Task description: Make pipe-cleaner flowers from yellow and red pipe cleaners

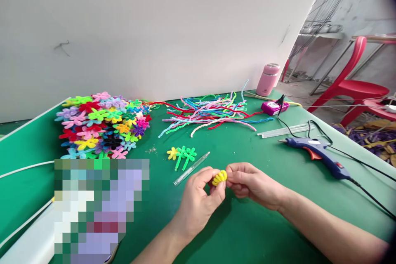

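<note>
My left hand (201,194) pinches the looped yellow stem (219,178) between thumb and finger, just right of the clear pen (192,168), and my right hand (255,183) has thumb and forefinger closed at its edge — shaping the loops, I judge. Next seems to call for a firm left pinch and gentle right-hand bending — the green flowers (190,154) lie just left of the pen.

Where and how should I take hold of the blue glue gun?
Probably by the handle, coming from the near right: the glue gun lies on its side, its handle slanting toward you and rightward, the trigger along the near edge. Keep off the nozzle, which points left and may be hot, and clear the cord at the handle's end.
</note>
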A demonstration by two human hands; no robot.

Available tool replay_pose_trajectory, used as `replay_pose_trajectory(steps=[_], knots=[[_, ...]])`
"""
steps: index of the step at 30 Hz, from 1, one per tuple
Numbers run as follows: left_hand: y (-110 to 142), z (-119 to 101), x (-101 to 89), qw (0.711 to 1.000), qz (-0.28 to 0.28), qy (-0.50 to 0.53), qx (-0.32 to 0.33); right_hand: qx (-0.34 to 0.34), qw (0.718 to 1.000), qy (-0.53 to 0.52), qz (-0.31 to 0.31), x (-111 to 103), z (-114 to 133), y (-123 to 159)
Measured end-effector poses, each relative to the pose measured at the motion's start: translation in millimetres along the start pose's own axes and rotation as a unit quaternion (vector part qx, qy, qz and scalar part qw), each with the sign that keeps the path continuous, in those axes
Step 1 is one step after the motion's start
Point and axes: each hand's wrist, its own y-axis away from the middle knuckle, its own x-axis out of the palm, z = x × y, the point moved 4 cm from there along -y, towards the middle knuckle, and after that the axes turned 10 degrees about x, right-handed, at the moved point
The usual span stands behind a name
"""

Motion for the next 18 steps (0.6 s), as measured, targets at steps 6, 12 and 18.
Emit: replay_pose_trajectory(steps=[6, 12, 18], knots=[[0, 13, 0.4, 0.984, -0.007, 0.142, -0.109, -0.043, 0.994, 0.075, -0.072, -9, 5, -1], [1, 14, 2.5, 0.977, -0.026, 0.170, -0.128, -0.093, 0.988, 0.102, -0.071, -6, 6, -4], [2, 14, 1.7, 0.979, -0.049, 0.167, -0.109, -0.048, 0.997, 0.014, -0.059, -2, -1, -6]])
